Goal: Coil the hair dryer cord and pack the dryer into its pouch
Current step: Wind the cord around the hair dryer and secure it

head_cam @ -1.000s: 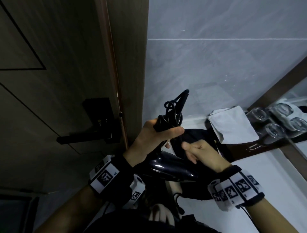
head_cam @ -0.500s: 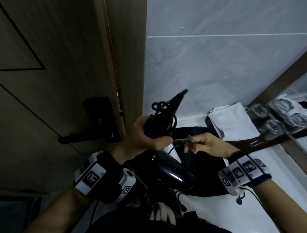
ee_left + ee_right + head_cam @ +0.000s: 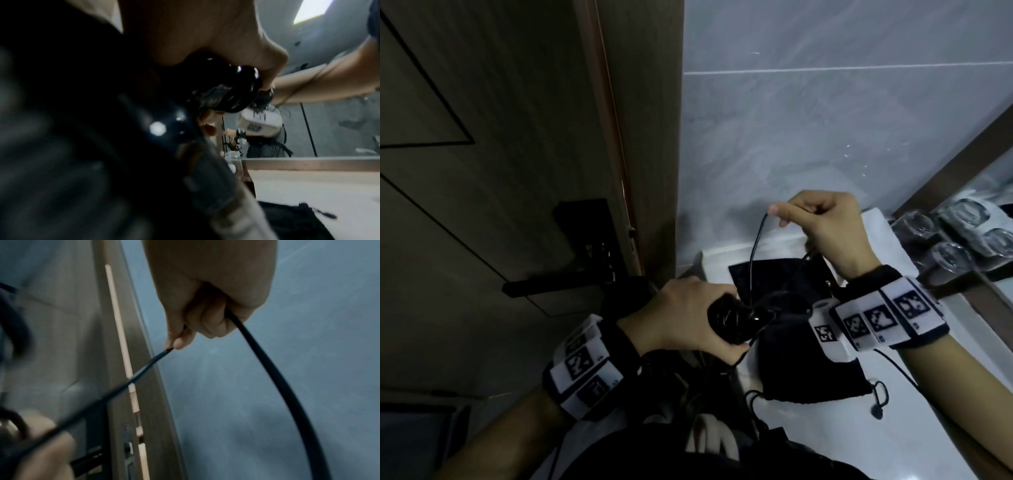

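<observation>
My left hand (image 3: 722,322) grips the black hair dryer's handle (image 3: 743,320), which has the cord wound round it; the left wrist view shows the glossy coils (image 3: 232,92) under my fingers. The dryer's body is hidden below my hand. Higher up and to the right, my right hand (image 3: 779,214) pinches a loop of the cord (image 3: 753,253) between thumb and forefinger. In the right wrist view two strands of the cord (image 3: 267,356) run down from that hand (image 3: 174,344). The black drawstring pouch (image 3: 808,366) lies flat on the white counter (image 3: 928,428) beneath both hands.
A wooden door with a black lever handle (image 3: 558,284) stands close on the left. A white folded cloth (image 3: 887,236) and upturned glasses (image 3: 945,253) sit at the back right by the mirror frame. The grey tiled wall (image 3: 825,137) is behind.
My left hand has lowered the dryer handle from upright to nearly level over the pouch. My right hand has risen up and right, drawing a length of cord out.
</observation>
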Motion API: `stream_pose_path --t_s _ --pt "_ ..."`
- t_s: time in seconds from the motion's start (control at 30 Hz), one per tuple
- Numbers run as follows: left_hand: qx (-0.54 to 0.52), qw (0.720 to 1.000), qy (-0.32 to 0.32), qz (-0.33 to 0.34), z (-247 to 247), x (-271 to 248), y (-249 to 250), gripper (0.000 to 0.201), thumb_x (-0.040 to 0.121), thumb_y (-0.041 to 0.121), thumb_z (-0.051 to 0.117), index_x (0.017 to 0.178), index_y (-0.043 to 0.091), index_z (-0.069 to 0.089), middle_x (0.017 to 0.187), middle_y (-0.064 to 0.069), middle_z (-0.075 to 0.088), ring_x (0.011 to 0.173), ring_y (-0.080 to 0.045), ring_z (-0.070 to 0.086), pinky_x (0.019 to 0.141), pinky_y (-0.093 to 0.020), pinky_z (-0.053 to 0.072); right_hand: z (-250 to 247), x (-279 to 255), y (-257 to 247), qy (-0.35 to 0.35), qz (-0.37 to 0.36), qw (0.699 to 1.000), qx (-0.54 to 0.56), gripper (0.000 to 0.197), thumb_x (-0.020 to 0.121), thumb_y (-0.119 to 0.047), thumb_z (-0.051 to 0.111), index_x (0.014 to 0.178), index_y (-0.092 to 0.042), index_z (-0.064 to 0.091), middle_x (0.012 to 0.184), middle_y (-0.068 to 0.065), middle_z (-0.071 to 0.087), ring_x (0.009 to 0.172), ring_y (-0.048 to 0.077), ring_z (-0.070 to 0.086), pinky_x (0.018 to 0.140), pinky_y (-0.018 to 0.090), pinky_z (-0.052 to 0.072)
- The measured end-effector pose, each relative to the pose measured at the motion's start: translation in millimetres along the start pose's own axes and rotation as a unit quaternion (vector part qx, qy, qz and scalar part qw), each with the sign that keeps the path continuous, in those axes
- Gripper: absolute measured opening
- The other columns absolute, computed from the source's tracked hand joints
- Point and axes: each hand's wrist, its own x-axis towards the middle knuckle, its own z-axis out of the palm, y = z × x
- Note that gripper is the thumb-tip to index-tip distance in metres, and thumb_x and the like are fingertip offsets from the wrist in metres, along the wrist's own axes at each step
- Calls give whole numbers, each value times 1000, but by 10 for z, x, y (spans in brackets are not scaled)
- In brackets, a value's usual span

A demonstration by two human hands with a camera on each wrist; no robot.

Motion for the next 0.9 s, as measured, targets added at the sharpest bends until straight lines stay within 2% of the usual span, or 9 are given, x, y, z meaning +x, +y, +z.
stream_pose_path --t_s 0.07,0.13,0.33,0.47,0.57,0.63,0.7,0.8,0.9 --pt "50 998 4 -38 72 30 -90 45 56 63 71 80 31 52 71 16 64 69 5 59 67 -16 47 12 -62 -252 -15 -41 999 -19 23 74 -23 77 60 -7 68 44 -11 55 43 2 43 46 16 36" --pt "71 996 16 -56 163 67 -149 50 55 66 67 83 27 53 77 10 67 75 -5 63 69 -24 48 53 -178 -464 -49 -75 994 -60 19 72 -27 78 61 -13 71 55 0 65 51 14 51 52 26 39" --pt "38 979 126 -156 326 245 -340 50 56 67 66 87 29 56 80 13 63 87 -13 63 66 -24 40 139 -597 -697 -115 -148 970 -157 24 77 -31 75 64 -11 71 56 3 65 53 14 58 54 31 41" --pt "12 962 203 -183 421 268 -461 59 49 68 51 85 23 60 87 4 70 87 -21 66 63 -22 37 86 -767 -553 -263 -142 924 -239 32 91 -35 57 74 -11 69 55 0 59 51 14 52 53 32 41" --pt "-117 936 232 -240 406 291 -560 37 54 61 66 74 30 66 73 11 70 73 -8 65 58 -19 41 96 -850 -314 -347 -102 893 -269 25 96 -32 47 86 -17 64 68 -1 65 64 16 61 62 30 46" --pt "-220 911 239 -252 395 294 -596 16 56 49 77 67 42 67 60 20 66 59 5 61 51 -12 42 137 -910 -81 -382 -47 863 -326 20 97 -33 42 93 -20 57 84 3 67 80 24 64 72 37 50" --pt "-273 899 241 -244 395 275 -598 19 49 52 76 64 45 66 54 22 64 51 6 59 49 -15 46 168 -944 143 -386 19 849 -361 21 99 -36 37 93 -23 52 92 4 66 90 30 63 78 41 50" --pt "-322 899 209 -209 399 239 -537 21 49 53 75 64 41 68 58 17 65 56 2 63 48 -19 51 152 -905 383 -324 72 867 -372 26 99 -42 35 80 -27 46 84 3 62 88 31 61 78 39 48" --pt "-368 898 172 -166 393 188 -453 11 66 33 81 64 35 70 59 15 65 59 -2 63 52 -21 54 149 -849 548 -297 89 899 -308 29 97 -41 42 72 -26 46 69 -4 55 80 27 59 77 40 47"
